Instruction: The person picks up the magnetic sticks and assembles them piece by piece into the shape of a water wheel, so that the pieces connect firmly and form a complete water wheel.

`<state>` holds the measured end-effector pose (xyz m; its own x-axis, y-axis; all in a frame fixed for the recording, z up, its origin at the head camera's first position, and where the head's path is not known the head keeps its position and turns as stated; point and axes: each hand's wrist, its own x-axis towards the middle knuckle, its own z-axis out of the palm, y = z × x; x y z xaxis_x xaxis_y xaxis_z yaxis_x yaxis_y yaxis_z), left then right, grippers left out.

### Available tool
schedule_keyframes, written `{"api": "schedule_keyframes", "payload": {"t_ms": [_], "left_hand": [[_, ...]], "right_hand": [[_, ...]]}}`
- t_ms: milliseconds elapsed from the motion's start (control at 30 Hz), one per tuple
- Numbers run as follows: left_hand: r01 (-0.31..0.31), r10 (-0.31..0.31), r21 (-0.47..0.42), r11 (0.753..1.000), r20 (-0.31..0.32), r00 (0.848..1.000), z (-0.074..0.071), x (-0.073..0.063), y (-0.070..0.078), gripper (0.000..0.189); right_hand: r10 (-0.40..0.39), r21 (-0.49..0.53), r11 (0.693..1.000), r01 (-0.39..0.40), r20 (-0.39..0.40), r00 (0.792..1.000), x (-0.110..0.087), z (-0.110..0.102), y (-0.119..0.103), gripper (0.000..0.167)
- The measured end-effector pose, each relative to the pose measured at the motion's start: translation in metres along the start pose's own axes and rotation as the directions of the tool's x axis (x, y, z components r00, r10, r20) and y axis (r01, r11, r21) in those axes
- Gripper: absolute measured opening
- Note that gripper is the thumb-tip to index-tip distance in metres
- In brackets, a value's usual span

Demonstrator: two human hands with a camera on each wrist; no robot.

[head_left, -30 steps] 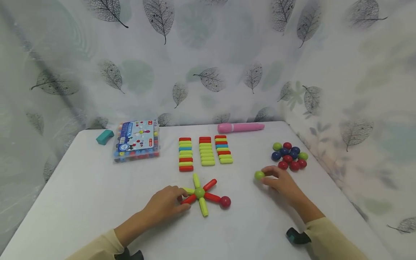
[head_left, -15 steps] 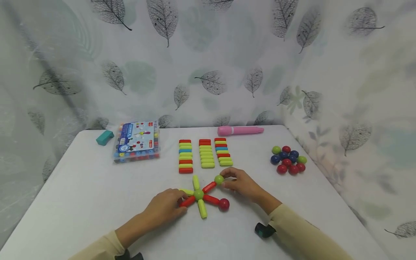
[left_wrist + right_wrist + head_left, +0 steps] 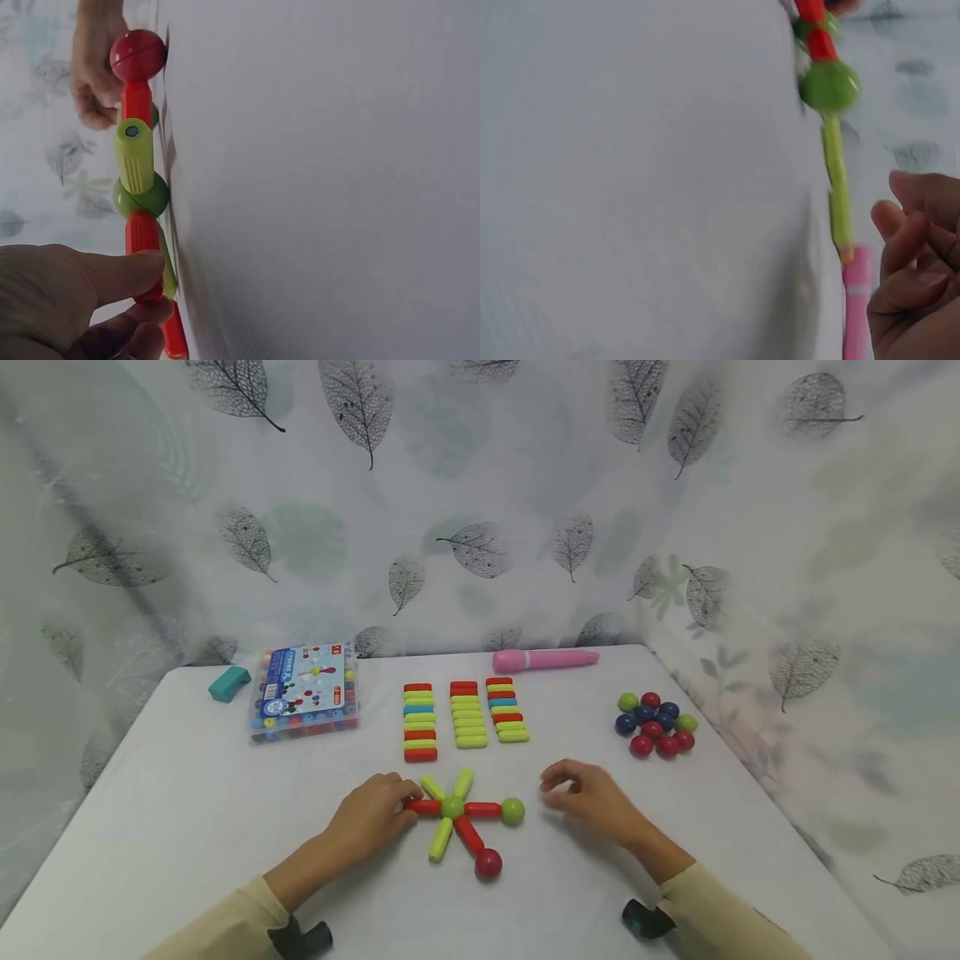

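A star-shaped build of rods round a central green ball (image 3: 452, 807) lies on the white table. My left hand (image 3: 371, 818) pinches one of its red rods (image 3: 142, 236) between thumb and fingers. Another red rod (image 3: 483, 810) points right and ends in a green ball (image 3: 513, 811); a third slants toward me, tipped with a red ball (image 3: 488, 864). Three yellow-green rods (image 3: 441, 839) have bare ends, one showing a grey disc in the left wrist view. Right of the build, my right hand (image 3: 592, 802) hovers with loosely bent fingers and holds nothing.
Rods lie in three columns (image 3: 468, 714) behind the build. A cluster of red, blue and green balls (image 3: 652, 724) is at the right. Toward the back are a clear box of pieces (image 3: 306, 692), a teal block (image 3: 229, 683) and a pink marker-like stick (image 3: 546, 660).
My right hand brought a green ball from the right to a red rod's end, let go and drew back right. The build has turned clockwise, my left hand still on its red rod.
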<state>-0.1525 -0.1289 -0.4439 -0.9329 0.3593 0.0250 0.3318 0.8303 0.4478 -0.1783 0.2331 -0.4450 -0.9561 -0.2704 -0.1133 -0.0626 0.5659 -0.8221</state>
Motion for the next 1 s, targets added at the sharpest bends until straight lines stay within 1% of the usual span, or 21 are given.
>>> {"api": "schedule_keyframes", "payload": {"t_ms": [33, 67, 100, 133, 167, 200, 233, 267, 300, 400, 467, 533, 600, 667, 767, 867, 933, 1000], "left_hand": [[0.0, 0.0, 0.0, 1.0, -0.004, 1.0, 0.0, 0.001, 0.0, 0.026], [0.002, -0.002, -0.002, 1.0, -0.007, 1.0, 0.0, 0.002, -0.001, 0.027], [0.003, -0.003, -0.004, 1.0, -0.009, 1.0, 0.0, 0.003, -0.001, 0.028], [0.005, -0.005, -0.004, 1.0, -0.012, 1.0, 0.0, 0.003, -0.001, 0.028], [0.009, -0.009, -0.004, 1.0, -0.014, 1.0, -0.001, 0.004, -0.001, 0.029], [0.012, -0.012, -0.004, 1.0, -0.018, 1.0, -0.001, 0.004, -0.001, 0.03], [0.016, -0.016, -0.001, 1.0, -0.022, 1.0, -0.002, 0.004, -0.001, 0.03], [0.022, -0.021, 0.003, 1.0, -0.025, 0.999, -0.002, 0.004, -0.002, 0.031], [0.025, -0.025, 0.008, 1.0, -0.03, 0.999, -0.002, 0.003, -0.002, 0.031], [0.023, -0.021, 0.049, 0.999, -0.056, 0.998, -0.002, -0.002, -0.003, 0.033], [0.013, -0.007, 0.081, 0.997, -0.081, 0.997, -0.002, -0.007, -0.003, 0.035], [0.003, 0.008, 0.104, 0.995, -0.106, 0.994, -0.003, -0.012, -0.002, 0.035], [-0.001, 0.012, 0.096, 0.995, -0.111, 0.994, -0.005, -0.017, 0.0, 0.031], [0.0, 0.004, 0.058, 0.998, -0.081, 0.997, -0.005, -0.021, 0.003, 0.025], [0.0, 0.0, -0.016, 1.0, 0.015, 1.0, -0.005, -0.024, 0.007, 0.021], [-0.01, 0.017, -0.067, 0.998, 0.105, 0.994, -0.004, -0.025, 0.01, 0.023], [-0.017, 0.029, -0.09, 0.996, 0.133, 0.991, -0.002, -0.026, 0.012, 0.025], [-0.023, 0.038, -0.105, 0.994, 0.141, 0.989, 0.0, -0.026, 0.013, 0.027]], "right_hand": [[-0.004, -0.009, 1.0, 0.003, -0.08, 0.997, -0.001, -0.013, 0.005, 0.031], [-0.006, -0.021, 1.0, 0.002, -0.171, 0.985, -0.002, -0.027, 0.011, 0.032], [0.008, -0.033, 0.999, -0.017, -0.262, 0.965, -0.002, -0.042, 0.018, 0.034], [0.024, -0.046, 0.998, -0.042, -0.341, 0.94, -0.003, -0.056, 0.024, 0.035], [0.037, -0.064, 0.996, -0.069, -0.404, 0.914, -0.003, -0.068, 0.031, 0.036], [0.047, -0.085, 0.992, -0.094, -0.448, 0.893, -0.003, -0.078, 0.037, 0.037], [0.07, -0.1, 0.986, -0.132, -0.47, 0.88, -0.003, -0.087, 0.043, 0.038], [0.082, -0.119, 0.981, -0.156, -0.474, 0.877, -0.004, -0.093, 0.048, 0.04], [0.086, -0.139, 0.976, -0.169, -0.466, 0.88, -0.003, -0.098, 0.052, 0.042], [0.084, -0.177, 0.969, -0.172, -0.42, 0.903, -0.002, -0.104, 0.061, 0.045], [0.083, -0.195, 0.965, -0.175, -0.404, 0.911, -0.001, -0.105, 0.065, 0.045], [0.091, -0.206, 0.961, -0.186, -0.401, 0.912, 0.0, -0.104, 0.067, 0.045], [0.1, -0.217, 0.955, -0.201, -0.404, 0.909, 0.0, -0.104, 0.068, 0.044], [0.104, -0.227, 0.951, -0.21, -0.404, 0.909, 0.001, -0.103, 0.069, 0.043], [0.103, -0.232, 0.95, -0.209, -0.401, 0.91, 0.002, -0.102, 0.068, 0.044], [0.105, -0.234, 0.949, -0.21, -0.395, 0.913, 0.005, -0.1, 0.067, 0.046], [0.111, -0.234, 0.948, -0.215, -0.392, 0.913, 0.008, -0.098, 0.066, 0.047], [0.121, -0.235, 0.945, -0.227, -0.393, 0.911, 0.01, -0.096, 0.066, 0.047]]}}
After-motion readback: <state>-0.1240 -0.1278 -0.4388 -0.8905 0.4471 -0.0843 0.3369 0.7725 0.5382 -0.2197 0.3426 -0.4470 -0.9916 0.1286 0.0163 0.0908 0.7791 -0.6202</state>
